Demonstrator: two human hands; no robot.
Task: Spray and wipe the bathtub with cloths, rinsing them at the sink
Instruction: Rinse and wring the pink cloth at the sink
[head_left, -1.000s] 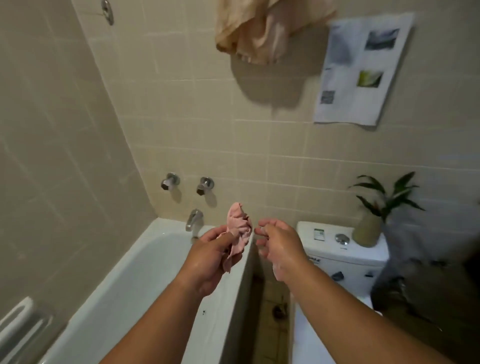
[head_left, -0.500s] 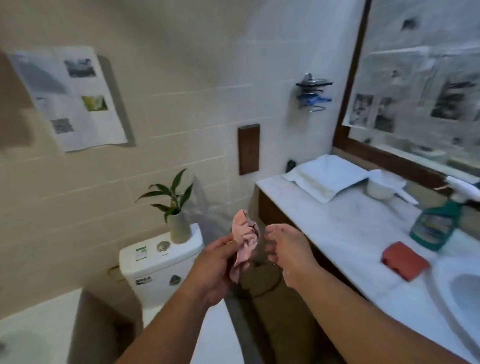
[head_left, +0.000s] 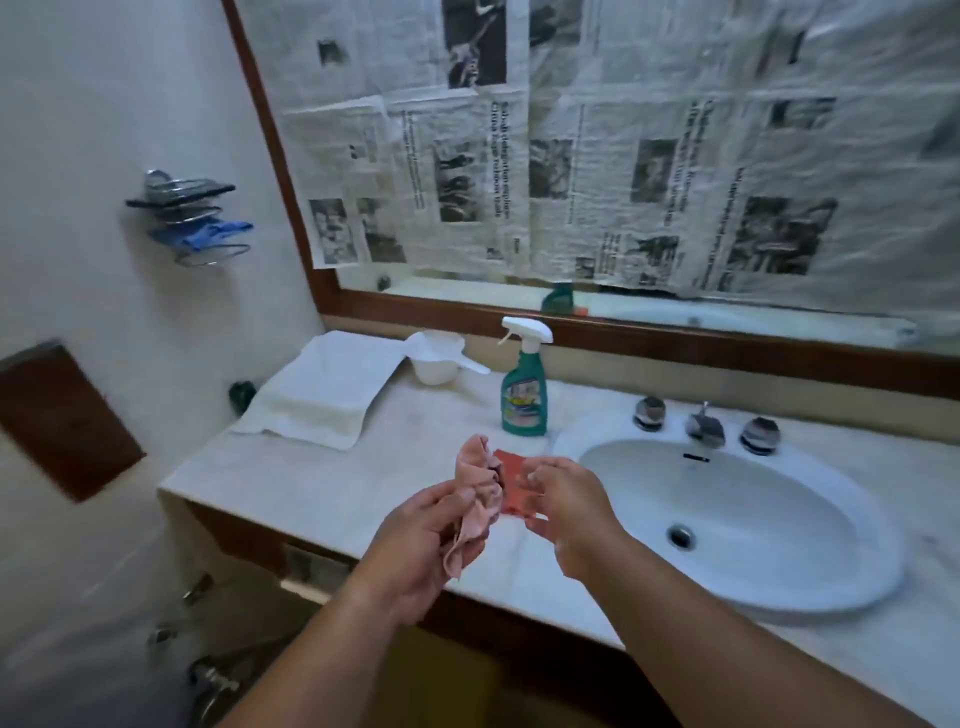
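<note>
My left hand (head_left: 434, 545) grips a crumpled pink cloth (head_left: 475, 491) and holds it up above the counter's front edge. My right hand (head_left: 569, 512) hovers just right of it, fingers loosely curled and holding nothing. Behind both hands an orange-red cloth (head_left: 514, 480) lies flat on the marble counter (head_left: 332, 483). The white oval sink (head_left: 753, 519) lies to the right, with a chrome tap (head_left: 704, 428) between two knobs. A green spray bottle (head_left: 524, 387) with a white trigger stands upright left of the sink. The bathtub is out of view.
A folded white towel (head_left: 324, 392) and a white scoop (head_left: 436, 358) lie at the counter's back left. A newspaper-covered mirror (head_left: 623, 156) hangs above. A wire wall rack (head_left: 189, 221) holds dark and blue cloths. A brown wall panel (head_left: 62, 418) sits at the left.
The view has swung right from the bathtub, past the toilet, to the sink counter. Both hands keep the same pose, the left still holding the pink cloth.
</note>
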